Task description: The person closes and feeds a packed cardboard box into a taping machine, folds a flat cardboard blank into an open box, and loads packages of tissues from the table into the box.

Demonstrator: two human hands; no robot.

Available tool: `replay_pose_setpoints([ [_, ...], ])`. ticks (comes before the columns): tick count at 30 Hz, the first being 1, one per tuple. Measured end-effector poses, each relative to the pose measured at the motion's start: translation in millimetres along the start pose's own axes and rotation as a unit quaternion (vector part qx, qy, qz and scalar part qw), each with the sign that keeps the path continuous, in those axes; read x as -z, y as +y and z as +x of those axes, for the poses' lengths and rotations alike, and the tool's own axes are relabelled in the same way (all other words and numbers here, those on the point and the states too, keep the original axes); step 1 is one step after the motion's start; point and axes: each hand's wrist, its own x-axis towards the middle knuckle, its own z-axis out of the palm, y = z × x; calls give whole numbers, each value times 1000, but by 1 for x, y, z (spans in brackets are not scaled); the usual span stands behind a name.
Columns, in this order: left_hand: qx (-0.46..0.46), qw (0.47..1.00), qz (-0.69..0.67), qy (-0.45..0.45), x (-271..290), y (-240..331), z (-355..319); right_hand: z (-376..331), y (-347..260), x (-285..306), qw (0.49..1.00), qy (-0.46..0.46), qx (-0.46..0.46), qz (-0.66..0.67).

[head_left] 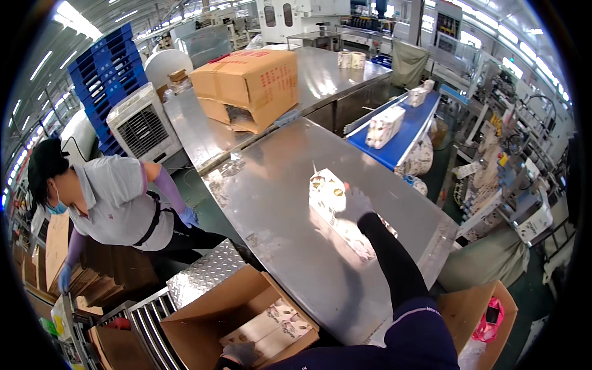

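A long white pack of paper rolls (327, 192) with a printed wrap lies on the steel table (277, 213), brightly lit. My right hand (357, 204), in a pale glove, reaches over from the right and grips the pack across its top and side. Below, an open cardboard box (213, 306) holds similar white packs (271, 330) side by side. At their near left end is my left hand (240, 353) in a grey glove, against the packs; its fingers are too unclear to read.
A large cardboard carton (246, 86) with a torn opening sits on the far steel table. Wrapped packs (385, 126) ride a blue conveyor belt (404, 135) at right. A co-worker (123, 197) stands left, near a roller conveyor (145, 327). Another open box (478, 320) is lower right.
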Motion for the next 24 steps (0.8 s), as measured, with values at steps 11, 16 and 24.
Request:
replay_pose_setpoints([
  [11,-186,909,15,373,192,68,53,-184,56,16,981,-76,141,112],
  [16,-247,867,143,409,229,129,141,-173,47,26,951,-196,229,70],
  [24,-262,897,110,338,250,143,173,44,79,52,954,109,99,-262],
])
